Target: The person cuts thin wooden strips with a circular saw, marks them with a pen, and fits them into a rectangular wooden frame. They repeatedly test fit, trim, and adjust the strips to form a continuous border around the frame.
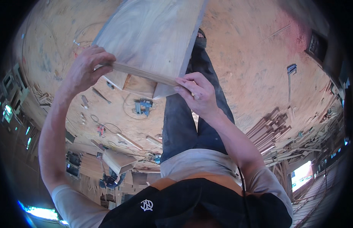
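A large wooden cabinet (pixel 153 30) with a smooth, pale, grained top stands in front of me. Along its near edge lies a narrow wooden strip (pixel 145 73); whether it is fixed there I cannot tell. My left hand (pixel 89 68) pinches the strip's left end between thumb and bent fingers. At the other end, my right hand (pixel 199 94) grips the strip near the cabinet's right corner, thumb below and fingers on top. Beneath the strip, an open wooden compartment (pixel 140 86) shows in the cabinet's near face.
On the dusty floor below the cabinet lies a blue power tool (pixel 143 106), with a chisel-like tool (pixel 101 95) to its left. A clamp (pixel 290 76) rests far right, above a pile of wooden strips (pixel 269 127). Another person (pixel 111 179) is by a wooden box (pixel 118 161) at lower left.
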A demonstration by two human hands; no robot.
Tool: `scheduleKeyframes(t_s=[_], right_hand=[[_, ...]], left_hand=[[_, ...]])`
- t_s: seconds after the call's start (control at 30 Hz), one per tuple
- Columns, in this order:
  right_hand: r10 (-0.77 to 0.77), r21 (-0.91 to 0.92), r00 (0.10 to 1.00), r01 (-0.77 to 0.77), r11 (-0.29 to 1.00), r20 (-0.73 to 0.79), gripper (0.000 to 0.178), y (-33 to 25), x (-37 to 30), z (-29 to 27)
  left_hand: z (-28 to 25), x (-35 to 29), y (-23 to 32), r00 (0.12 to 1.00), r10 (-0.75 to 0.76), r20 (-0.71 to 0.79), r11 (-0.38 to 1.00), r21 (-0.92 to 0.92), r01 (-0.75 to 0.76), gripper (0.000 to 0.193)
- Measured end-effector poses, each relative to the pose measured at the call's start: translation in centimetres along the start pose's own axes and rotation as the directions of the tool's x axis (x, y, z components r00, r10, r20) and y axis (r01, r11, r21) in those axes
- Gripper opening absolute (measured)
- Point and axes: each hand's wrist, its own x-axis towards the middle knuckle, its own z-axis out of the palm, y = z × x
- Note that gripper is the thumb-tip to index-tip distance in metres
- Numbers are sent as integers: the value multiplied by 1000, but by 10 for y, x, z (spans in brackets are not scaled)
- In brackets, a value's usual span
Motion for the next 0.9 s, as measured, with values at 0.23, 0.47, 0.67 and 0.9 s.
scheduleKeyframes(t_s=[0.23, 0.47, 0.67, 0.9], right_hand=[[187, 150, 980, -175, 973, -70, 33, 4, -16, -3], [244, 275, 964, -208, 939, -105, 26, 16, -25, 7], [229, 278, 968, -193, 941, -103, 26, 17, -24, 7], [279, 343, 956, -232, 910, -95, 28, 13, -27, 20]], left_hand=[[15, 2, -4, 993, -98, -62, 986, -145, 88, 25], [15, 9, -4, 997, -69, -33, 988, -138, 64, 25], [8, 12, -4, 995, -97, 15, 985, -141, 98, 24], [6, 9, -13, 992, -115, 44, 975, -187, 121, 23]])
